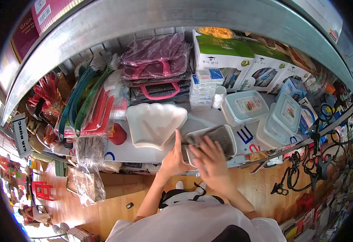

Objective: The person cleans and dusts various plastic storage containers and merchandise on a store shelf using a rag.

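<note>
A small white rectangular container [235, 151] sits near the shelf's front edge, with a dark grey cloth [224, 140] over its opening. My left hand [174, 162] grips the container's left side, one finger stretched upward; its other fingers are partly hidden. On the cloth, my right hand [212, 161] presses with bent fingers, slightly blurred by motion. Just left of the container lies a stack of white scalloped dishes [154, 123], close to my left fingertip.
Lidded plastic containers [247, 105] stand to the right, beyond small stacked boxes [202, 90]. Wrapped purple bags [156, 60] lie behind the dishes. Green-handled brushes [89, 90] and a red jar [117, 134] are at left. A metal shelf edge [176, 18] arches overhead.
</note>
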`<move>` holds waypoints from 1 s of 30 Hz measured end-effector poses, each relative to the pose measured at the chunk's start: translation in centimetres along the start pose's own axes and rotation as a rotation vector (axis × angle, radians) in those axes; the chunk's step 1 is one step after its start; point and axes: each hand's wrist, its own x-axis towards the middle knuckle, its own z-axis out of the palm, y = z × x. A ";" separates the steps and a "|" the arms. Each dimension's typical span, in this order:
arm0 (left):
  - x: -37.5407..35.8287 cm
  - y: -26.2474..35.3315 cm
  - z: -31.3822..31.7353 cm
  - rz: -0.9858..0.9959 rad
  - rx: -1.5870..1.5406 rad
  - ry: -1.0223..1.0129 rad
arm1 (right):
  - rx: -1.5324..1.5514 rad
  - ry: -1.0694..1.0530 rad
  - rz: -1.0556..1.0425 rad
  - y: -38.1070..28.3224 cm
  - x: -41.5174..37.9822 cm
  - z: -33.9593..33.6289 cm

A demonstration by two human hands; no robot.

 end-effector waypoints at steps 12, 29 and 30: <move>0.1 -1.8 0.9 0.080 -0.009 0.085 | -0.065 0.067 -0.014 -0.4 1.7 1.9; 0.3 0.1 -0.1 -0.247 -0.071 -0.107 | -0.055 0.129 -0.016 0.0 0.8 1.9; 0.4 0.5 0.1 -0.168 -0.065 -0.051 | -0.042 0.119 0.015 0.9 0.3 1.2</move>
